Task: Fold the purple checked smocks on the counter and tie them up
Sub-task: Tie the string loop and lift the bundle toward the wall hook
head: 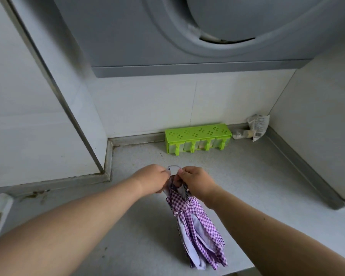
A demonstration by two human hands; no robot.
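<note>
A grey speckled counter (237, 176) fills mid-frame below white tiled walls (147, 104); a green rack (197, 139) sits behind. Both hands, left hand (154, 179) and right hand (196, 182), pinch the purple checked smock (195, 226) bundle's strap (174, 167).

A single wide-angle view from the person's head looks forward and steeply down over the grey tabletop (237, 176), close enough that both forearms fill the near edge. It faces the far tiled wall (147, 104), with the range hood (187, 36) looming overhead, its lines bowed.
</note>
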